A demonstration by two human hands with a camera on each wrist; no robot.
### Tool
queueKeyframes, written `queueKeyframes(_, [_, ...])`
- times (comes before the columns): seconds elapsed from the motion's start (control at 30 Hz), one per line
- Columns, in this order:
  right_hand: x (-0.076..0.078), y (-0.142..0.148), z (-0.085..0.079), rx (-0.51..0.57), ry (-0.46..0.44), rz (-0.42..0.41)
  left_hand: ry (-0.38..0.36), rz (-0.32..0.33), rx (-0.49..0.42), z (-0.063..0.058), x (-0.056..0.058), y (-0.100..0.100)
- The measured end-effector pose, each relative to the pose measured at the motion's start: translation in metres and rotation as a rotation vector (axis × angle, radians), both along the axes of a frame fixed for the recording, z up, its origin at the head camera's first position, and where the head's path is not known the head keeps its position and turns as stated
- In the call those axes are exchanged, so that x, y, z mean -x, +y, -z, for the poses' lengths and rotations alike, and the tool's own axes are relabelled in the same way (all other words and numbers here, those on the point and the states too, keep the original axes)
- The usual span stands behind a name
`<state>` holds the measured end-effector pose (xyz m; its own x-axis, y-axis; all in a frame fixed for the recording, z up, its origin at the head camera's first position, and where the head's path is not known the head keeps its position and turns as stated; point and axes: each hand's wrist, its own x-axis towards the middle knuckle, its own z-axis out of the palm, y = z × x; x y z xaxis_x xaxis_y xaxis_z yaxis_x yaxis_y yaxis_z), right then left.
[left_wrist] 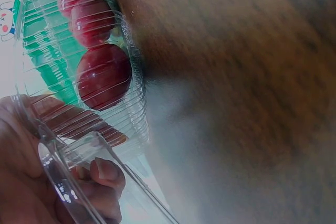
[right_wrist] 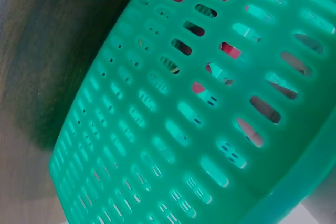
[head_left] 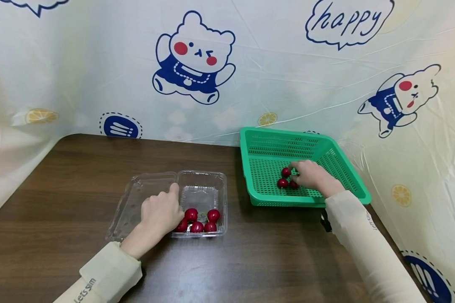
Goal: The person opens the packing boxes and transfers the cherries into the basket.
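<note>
A clear plastic clamshell box (head_left: pixel 223 198) lies opened on the table, its lid (head_left: pixel 136 198) folded out to the left. Several dark red cherries (head_left: pixel 197 227) sit at the near end of its tray. My left hand (head_left: pixel 161 212) holds the box at the fold between lid and tray; in the left wrist view its curled fingers (left_wrist: pixel 107 174) show through the plastic. To the right stands a green slotted basket (head_left: pixel 252 168) with three cherries (head_left: pixel 282 183) visible. My right hand (head_left: pixel 311 174) reaches in, bent fingers touching or very near the cherries, with a gap between index finger and thumb.
Both containers stand on a dark wooden table (head_left: pixel 72 198). A pale cloth (head_left: pixel 273 63) printed with bears hangs behind and along the right side. The basket's wall (right_wrist: pixel 157 108) covers most of the right wrist view and hides most of the right hand there.
</note>
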<state>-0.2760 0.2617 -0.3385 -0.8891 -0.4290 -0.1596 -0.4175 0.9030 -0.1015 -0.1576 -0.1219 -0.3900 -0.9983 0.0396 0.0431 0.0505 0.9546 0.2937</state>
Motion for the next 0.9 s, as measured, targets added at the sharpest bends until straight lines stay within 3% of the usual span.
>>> queueKeyframes(0.5, [0.005, -0.003, -0.01, -0.005, 0.016, 0.01, -0.007, 0.004, -0.001, -0.003, 0.001, -0.001])
queueKeyframes(0.9, [0.012, -0.016, -0.031, 0.091, 0.044, 0.046, 0.002, 0.005, 0.002, -0.001, 0.0, -0.001])
